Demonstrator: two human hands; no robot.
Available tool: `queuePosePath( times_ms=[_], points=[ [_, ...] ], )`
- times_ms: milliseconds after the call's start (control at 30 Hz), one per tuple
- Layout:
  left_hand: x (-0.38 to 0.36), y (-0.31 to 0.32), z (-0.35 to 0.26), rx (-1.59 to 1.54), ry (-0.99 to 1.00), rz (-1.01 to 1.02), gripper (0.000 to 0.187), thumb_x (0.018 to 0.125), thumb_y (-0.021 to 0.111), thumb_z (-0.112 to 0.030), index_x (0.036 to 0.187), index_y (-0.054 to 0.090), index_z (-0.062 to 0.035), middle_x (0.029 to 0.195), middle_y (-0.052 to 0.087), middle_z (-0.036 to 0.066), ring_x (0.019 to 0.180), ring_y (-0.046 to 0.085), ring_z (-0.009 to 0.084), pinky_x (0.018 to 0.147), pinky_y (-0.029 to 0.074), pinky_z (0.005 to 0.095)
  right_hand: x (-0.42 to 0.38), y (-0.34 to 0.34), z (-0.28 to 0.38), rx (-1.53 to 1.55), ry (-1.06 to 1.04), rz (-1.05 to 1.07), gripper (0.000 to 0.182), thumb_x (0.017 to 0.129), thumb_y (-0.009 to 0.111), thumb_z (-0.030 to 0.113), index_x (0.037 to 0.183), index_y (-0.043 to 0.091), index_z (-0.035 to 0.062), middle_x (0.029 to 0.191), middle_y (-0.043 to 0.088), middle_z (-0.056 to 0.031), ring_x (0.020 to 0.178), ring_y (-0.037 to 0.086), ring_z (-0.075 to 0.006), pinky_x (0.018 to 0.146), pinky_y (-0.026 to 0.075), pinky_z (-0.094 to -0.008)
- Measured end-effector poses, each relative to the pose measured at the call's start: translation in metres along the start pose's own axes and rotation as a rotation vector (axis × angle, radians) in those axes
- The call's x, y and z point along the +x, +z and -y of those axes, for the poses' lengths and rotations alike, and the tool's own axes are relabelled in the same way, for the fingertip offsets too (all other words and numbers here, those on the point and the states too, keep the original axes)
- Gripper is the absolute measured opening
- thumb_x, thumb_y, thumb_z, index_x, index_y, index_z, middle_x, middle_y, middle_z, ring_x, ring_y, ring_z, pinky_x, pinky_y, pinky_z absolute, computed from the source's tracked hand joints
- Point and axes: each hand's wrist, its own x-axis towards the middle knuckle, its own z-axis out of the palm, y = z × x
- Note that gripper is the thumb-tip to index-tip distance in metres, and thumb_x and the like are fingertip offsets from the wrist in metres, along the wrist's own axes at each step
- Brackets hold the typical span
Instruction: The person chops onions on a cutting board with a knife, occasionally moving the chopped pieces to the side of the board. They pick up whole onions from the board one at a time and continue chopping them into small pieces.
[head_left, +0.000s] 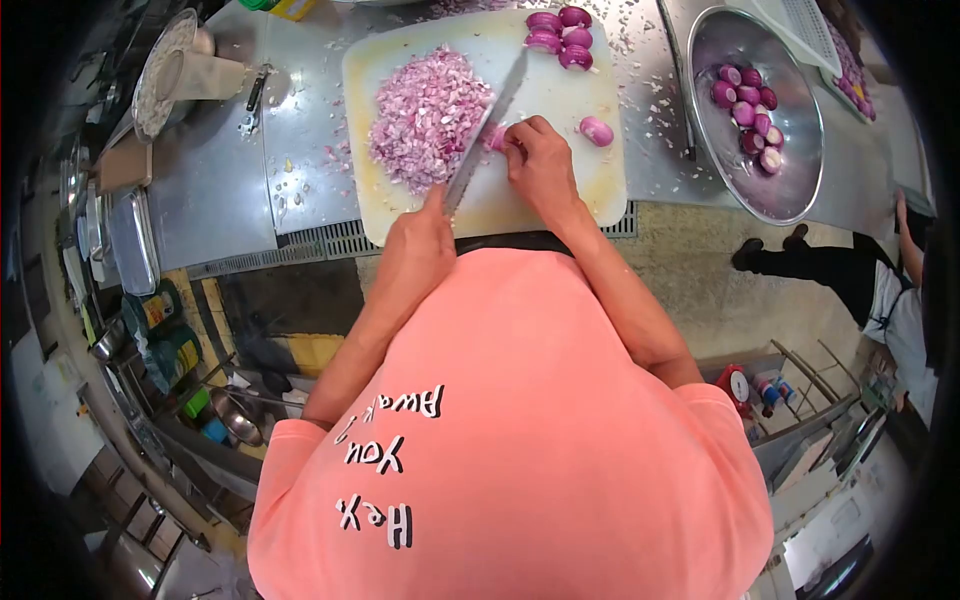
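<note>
On the white cutting board (pixel 590 200), my left hand (pixel 422 240) is closed on a knife (pixel 487 128), its handle hidden and its blade pointing away. My right hand (pixel 541 170) pinches a pink onion piece (pixel 494 138) beside the blade. Left of the knife lies a heap of chopped onion (pixel 430 115). Several peeled purple onions (pixel 575 38) sit at the board's far right corner. One more onion (pixel 596 131) lies alone, right of my right hand.
A steel bowl (pixel 708 165) with several peeled onions stands on the right. Onion bits are scattered over the metal table (pixel 200 195). A clear container (pixel 212 77) and a black-handled tool (pixel 256 92) are at left. Another person (pixel 850 275) is far right.
</note>
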Motion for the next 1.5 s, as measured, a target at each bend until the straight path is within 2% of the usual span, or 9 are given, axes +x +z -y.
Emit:
queuePosePath(
  times_ms=[133,200,1033,1133,1233,1300,1433,1467,1500],
  points=[
    [0.01,0.009,0.004,0.005,0.087,-0.023,0.029,0.085,0.052,0.001,0.113,0.054,0.0077,0.066,0.058,0.031,0.069,0.061,0.0491,0.062,0.045,0.0559,0.002,0.0,-0.001,0.002,-0.016,-0.014,0.007,0.079,0.061,-0.004,0.084,0.065,-0.0016,0.085,0.06,-0.0182,0.076,0.061,-0.0392,0.068,0.051,-0.0455],
    [0.003,0.001,-0.003,-0.008,0.061,-0.003,0.031,0.087,0.053,-0.002,0.117,0.052,0.0057,0.07,0.06,0.031,0.071,0.061,0.0488,0.064,0.045,0.0551,0.001,-0.001,-0.005,-0.036,-0.025,-0.004,0.01,0.076,0.064,-0.004,0.085,0.067,-0.0004,0.085,0.063,-0.0164,0.072,0.063,-0.0347,0.067,0.051,-0.041],
    [-0.011,0.011,-0.004,-0.13,-0.045,-0.06,0.031,0.086,0.052,0.001,0.117,0.052,0.0075,0.068,0.059,0.031,0.068,0.06,0.0492,0.063,0.045,0.0539,0.001,-0.009,-0.017,0.016,-0.135,0.055,0.01,0.075,0.062,-0.005,0.084,0.064,-0.0012,0.094,0.065,-0.0155,0.085,0.062,-0.0365,0.075,0.052,-0.0427],
    [-0.008,0.018,0.0,0.034,-0.019,-0.138,0.031,0.09,0.054,-0.004,0.119,0.053,0.0054,0.073,0.062,0.028,0.069,0.062,0.0449,0.063,0.047,0.0479,0.001,-0.01,-0.019,-0.029,-0.185,0.104,0.011,0.076,0.062,-0.005,0.086,0.064,-0.0002,0.094,0.064,-0.0144,0.09,0.061,-0.0355,0.078,0.051,-0.0426],
    [-0.01,0.006,-0.009,-0.074,-0.113,-0.021,0.032,0.09,0.054,-0.005,0.119,0.053,0.0084,0.073,0.062,0.029,0.07,0.063,0.0455,0.063,0.047,0.0473,0.003,-0.012,-0.017,-0.013,-0.15,0.18,0.012,0.077,0.062,-0.003,0.087,0.064,0.0016,0.093,0.063,-0.0136,0.09,0.06,-0.0357,0.078,0.05,-0.0429],
    [-0.015,0.016,-0.012,-0.063,-0.1,-0.162,0.021,0.087,0.054,-0.002,0.107,0.053,0.0061,0.071,0.06,0.031,0.073,0.061,0.0503,0.066,0.046,0.0553,0.005,-0.01,-0.015,-0.043,-0.162,0.176,0.01,0.08,0.062,0.0,0.09,0.063,0.0032,0.091,0.06,-0.0138,0.089,0.059,-0.0359,0.077,0.049,-0.0442],
    [-0.001,0.023,-0.008,0.005,-0.004,-0.161,0.023,0.087,0.055,-0.003,0.108,0.054,0.0057,0.071,0.06,0.032,0.074,0.062,0.0496,0.067,0.047,0.0555,0.007,-0.008,-0.014,-0.094,-0.206,0.17,0.008,0.082,0.062,0.002,0.09,0.061,0.0035,0.089,0.059,-0.0144,0.087,0.058,-0.036,0.075,0.049,-0.0449],
    [-0.003,0.015,-0.007,-0.07,-0.101,-0.06,0.038,0.09,0.055,-0.007,0.125,0.051,0.0068,0.072,0.06,0.03,0.071,0.062,0.0469,0.063,0.047,0.0487,0.008,-0.01,-0.014,-0.087,-0.207,0.178,0.007,0.083,0.062,0.002,0.09,0.061,0.0032,0.089,0.059,-0.0147,0.086,0.058,-0.036,0.074,0.049,-0.045],
    [-0.008,0.018,-0.009,-0.073,-0.103,-0.059,0.038,0.09,0.055,-0.007,0.125,0.051,0.0068,0.072,0.06,0.03,0.071,0.062,0.0469,0.063,0.047,0.0487,0.007,-0.011,-0.013,-0.075,-0.205,0.188,0.006,0.083,0.062,0.003,0.09,0.06,0.0029,0.088,0.058,-0.0149,0.086,0.058,-0.0359,0.074,0.049,-0.0451]
  ],
)
